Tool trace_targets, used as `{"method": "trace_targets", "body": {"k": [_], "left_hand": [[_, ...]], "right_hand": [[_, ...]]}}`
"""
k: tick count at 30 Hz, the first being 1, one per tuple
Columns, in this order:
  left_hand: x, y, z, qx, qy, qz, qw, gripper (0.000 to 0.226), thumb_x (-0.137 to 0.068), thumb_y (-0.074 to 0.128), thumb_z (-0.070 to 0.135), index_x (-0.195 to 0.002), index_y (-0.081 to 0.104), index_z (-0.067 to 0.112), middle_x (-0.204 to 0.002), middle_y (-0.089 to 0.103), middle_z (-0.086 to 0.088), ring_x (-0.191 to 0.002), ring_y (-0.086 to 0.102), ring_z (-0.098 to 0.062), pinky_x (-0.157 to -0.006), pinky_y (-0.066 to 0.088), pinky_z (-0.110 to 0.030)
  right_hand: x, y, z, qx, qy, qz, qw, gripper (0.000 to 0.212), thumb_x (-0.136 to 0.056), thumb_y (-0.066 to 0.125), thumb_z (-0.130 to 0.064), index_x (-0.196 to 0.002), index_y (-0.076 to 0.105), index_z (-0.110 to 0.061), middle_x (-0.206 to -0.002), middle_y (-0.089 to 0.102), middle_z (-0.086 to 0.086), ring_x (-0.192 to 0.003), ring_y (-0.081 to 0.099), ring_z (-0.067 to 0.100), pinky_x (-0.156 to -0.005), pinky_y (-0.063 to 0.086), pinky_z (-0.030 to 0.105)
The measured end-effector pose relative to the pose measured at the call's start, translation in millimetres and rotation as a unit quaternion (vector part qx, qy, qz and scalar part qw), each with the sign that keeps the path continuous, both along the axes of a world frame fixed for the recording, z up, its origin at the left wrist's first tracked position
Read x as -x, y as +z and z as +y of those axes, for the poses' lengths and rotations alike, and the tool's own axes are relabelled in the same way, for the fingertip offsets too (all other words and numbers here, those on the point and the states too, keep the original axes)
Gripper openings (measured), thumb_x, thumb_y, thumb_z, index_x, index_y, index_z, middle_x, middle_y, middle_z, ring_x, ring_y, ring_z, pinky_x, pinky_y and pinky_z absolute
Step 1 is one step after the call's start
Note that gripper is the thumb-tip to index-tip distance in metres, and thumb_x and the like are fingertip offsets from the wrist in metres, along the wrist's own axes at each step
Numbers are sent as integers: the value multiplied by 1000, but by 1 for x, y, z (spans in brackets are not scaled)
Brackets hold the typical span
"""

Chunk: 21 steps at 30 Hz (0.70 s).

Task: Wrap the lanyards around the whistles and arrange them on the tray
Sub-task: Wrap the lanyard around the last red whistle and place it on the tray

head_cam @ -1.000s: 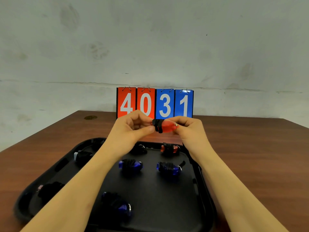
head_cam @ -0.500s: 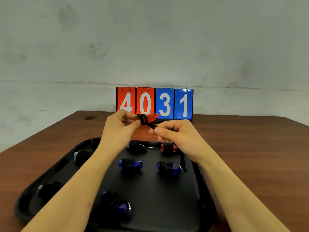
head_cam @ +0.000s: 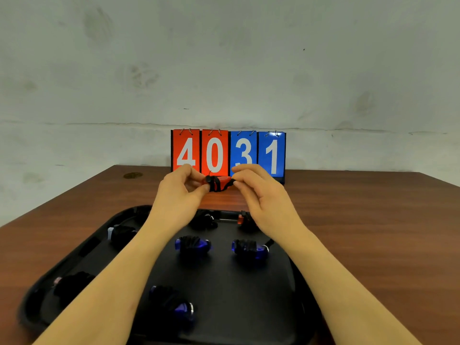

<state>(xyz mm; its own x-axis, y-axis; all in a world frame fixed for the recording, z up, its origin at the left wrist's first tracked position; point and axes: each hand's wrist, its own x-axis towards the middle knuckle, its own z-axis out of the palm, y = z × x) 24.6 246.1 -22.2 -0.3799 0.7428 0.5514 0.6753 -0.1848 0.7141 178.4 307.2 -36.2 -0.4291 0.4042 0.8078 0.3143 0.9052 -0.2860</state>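
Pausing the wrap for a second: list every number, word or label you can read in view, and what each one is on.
"4" on the first red flip card of the scoreboard.
"0" on the second red flip card.
"3" on the first blue flip card, its lower part hidden behind the right hand.
"1" on the second blue flip card.
No text is readable on the whistles or the tray.

Red whistle hanging in air above far edge of black tray, lying sideways, partly wound in black lanyard. My left fingers pinching its wound end; my right fingers pinching loose lanyard end at its other side. Tray sitting on desk, carrying wrapped whistles: blue ones at middle, middle right, near front; red one at far right; dark bundles along left.
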Motion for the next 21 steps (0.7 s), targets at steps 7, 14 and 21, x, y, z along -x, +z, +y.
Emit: {"method": "trace_targets", "body": {"k": [7, 14, 21], "left_hand": [[-3, -1, -3, 26, -61, 40, 997, 13, -83, 65, 12, -82, 57, 22, -75, 59, 9, -64, 50, -3, -59, 41, -7], [-3, -1, -8, 46, -93, 76, 992, 13, -82, 66, 14, -82, 59, 25, -75, 60, 10, -64, 53, -4, -59, 40, -9], [-4, 0, -10, 58, -126, 66, 988, 13, -81, 68, 14, -81, 63, 27, -81, 66, 6, -78, 63, -15, -76, 52, -24]], "right_hand": [[-3, 0, 0, 0, -40, 28, 999, 32, -93, 42, -30, -103, 64, -10, -87, 67, 3, -77, 63, 19, -70, 55, 37], [-6, 5, 0, 124, -14, 87, 988, 14, -88, 59, -16, -97, 70, -14, -84, 65, -10, -79, 61, 5, -76, 51, 17], [-11, 12, -2, 261, 47, 106, 958, 16, -80, 69, -15, -73, 69, -29, -71, 68, -14, -79, 63, 0, -76, 52, 16]]}}
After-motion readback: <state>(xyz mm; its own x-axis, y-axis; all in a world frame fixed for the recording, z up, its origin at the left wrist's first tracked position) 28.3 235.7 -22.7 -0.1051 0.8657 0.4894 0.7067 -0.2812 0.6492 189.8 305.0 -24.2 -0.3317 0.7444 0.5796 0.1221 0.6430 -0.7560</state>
